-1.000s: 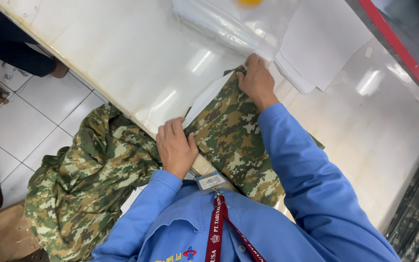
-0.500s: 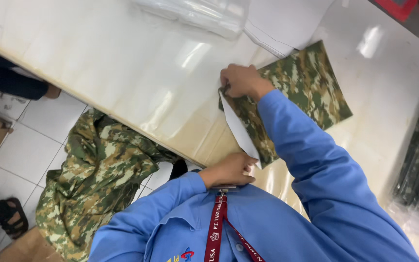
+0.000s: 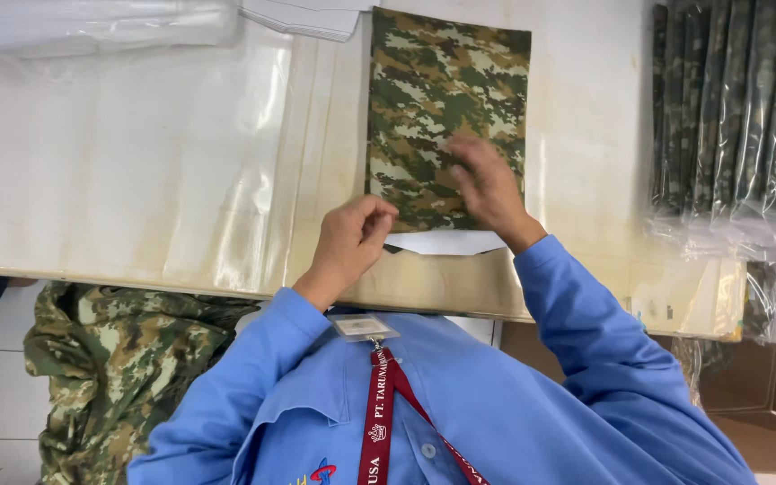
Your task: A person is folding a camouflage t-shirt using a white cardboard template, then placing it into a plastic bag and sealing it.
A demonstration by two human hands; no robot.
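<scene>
A folded camouflage garment (image 3: 442, 99) lies flat on the pale table (image 3: 119, 180) in front of me. A white insert sheet (image 3: 446, 242) sticks out from under its near edge. My right hand (image 3: 487, 184) rests palm-down on the near part of the garment, fingers spread and blurred. The fingers of my left hand (image 3: 352, 238) are curled and pinched together at the garment's near left corner. My blue sleeves and a red lanyard with a badge (image 3: 363, 326) fill the bottom of the view.
A pile of loose camouflage cloth (image 3: 119, 368) hangs below the table's near edge at left. Several bagged camouflage garments (image 3: 729, 117) are stacked at right. Clear plastic bags (image 3: 92, 27) and white sheets (image 3: 307, 13) lie at the far side. A brown box (image 3: 765, 413) sits lower right.
The garment now lies square and flat on the table. My left hand came up from my chest to its near corner, and my right hand moved onto its top.
</scene>
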